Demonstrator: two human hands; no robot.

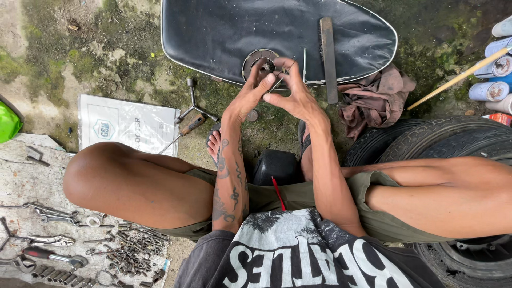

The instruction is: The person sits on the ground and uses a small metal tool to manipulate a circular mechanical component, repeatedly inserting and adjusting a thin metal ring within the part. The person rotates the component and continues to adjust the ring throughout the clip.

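I sit low with my knees spread, and both hands meet in front of me over the near edge of a black scooter seat (pixel 224 29) lying on the ground. My left hand (pixel 249 96) and my right hand (pixel 292 93) pinch a small part between their fingertips; the part is too small and hidden to name. Just behind the fingers a round metal clutch-like disc (pixel 258 60) rests on the seat. A long flat file (pixel 328 53) and a thin rod (pixel 304 64) also lie on the seat.
A Y-shaped socket wrench (pixel 193 104) and a screwdriver (pixel 186 129) lie on mossy ground beside a plastic bag (pixel 125 124). Wrenches, pliers and several bolts (pixel 130 250) are spread at lower left. A brown rag (pixel 376 96), tyres (pixel 426 141), spray cans (pixel 493 80) and a wooden stick (pixel 458 78) are at right.
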